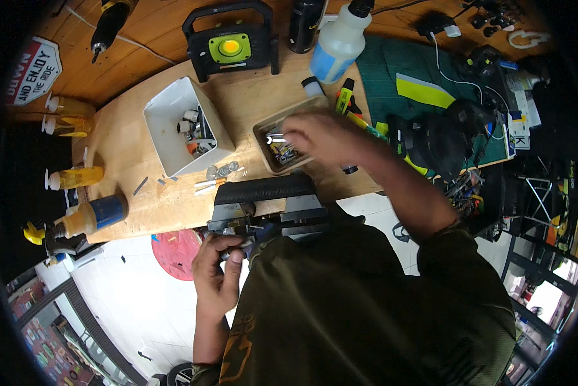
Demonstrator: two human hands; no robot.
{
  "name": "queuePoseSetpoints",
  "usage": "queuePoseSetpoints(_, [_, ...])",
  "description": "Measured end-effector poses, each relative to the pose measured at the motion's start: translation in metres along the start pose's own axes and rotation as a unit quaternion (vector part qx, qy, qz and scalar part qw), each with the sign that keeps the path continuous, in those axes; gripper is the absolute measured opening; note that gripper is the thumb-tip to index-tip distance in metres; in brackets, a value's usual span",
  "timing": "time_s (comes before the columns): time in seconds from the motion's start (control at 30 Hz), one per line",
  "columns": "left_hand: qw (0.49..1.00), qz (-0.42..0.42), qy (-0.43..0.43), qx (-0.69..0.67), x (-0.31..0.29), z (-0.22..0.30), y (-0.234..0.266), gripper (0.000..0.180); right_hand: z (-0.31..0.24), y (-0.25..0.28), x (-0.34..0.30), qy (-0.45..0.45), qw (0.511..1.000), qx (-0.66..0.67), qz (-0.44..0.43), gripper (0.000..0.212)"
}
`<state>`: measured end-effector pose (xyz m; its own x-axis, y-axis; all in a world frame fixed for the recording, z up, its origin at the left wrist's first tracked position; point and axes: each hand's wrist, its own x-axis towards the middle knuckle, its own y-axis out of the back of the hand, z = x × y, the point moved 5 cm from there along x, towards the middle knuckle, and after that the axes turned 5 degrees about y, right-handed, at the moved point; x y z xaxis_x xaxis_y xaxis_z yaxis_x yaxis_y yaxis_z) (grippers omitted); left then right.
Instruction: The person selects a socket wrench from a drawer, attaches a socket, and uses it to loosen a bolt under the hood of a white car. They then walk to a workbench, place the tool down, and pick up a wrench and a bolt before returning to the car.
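At the bench's front edge sits a black-and-grey device with a ribbed top, perhaps a vise; its kind is not certain. My left hand is at its left end, thumb and fingers closed around a small dark part that I cannot make out. Over a tan tray reaches my right hand, its fingers down near the right side and partly blurred. Inside the tray lie small metal pieces and what looks like an open-ended wrench. Whether the right fingers grip anything is not visible.
Left of the tray stands a white bin with small parts. Coins and cigarettes lie near the front edge. Behind are a work light and a spray bottle. A green mat carries tools at right.
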<state>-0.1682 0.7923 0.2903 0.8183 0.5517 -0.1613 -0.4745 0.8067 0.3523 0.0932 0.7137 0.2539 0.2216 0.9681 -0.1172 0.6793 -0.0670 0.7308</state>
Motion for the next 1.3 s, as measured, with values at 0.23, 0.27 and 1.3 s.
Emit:
queuePoseSetpoints(0.23, [0.981, 0.056, 0.086, -0.164, -0.015, -0.021, 0.004, 0.014, 0.036, -0.037, 0.024, 0.009, 0.947, -0.257, -0.191, 0.014])
queuePoseSetpoints(0.27, [0.980, 0.059, 0.089, -0.167, -0.016, -0.022, 0.004, 0.014, 0.034, -0.037, 0.023, 0.019, 0.943, -0.264, -0.201, 0.013])
queuePoseSetpoints(1.3, [0.975, 0.083, 0.137, -0.156, 0.001, -0.036, 0.019, 0.015, 0.063, -0.051, 0.034, 0.013, 0.929, -0.266, -0.255, 0.016])
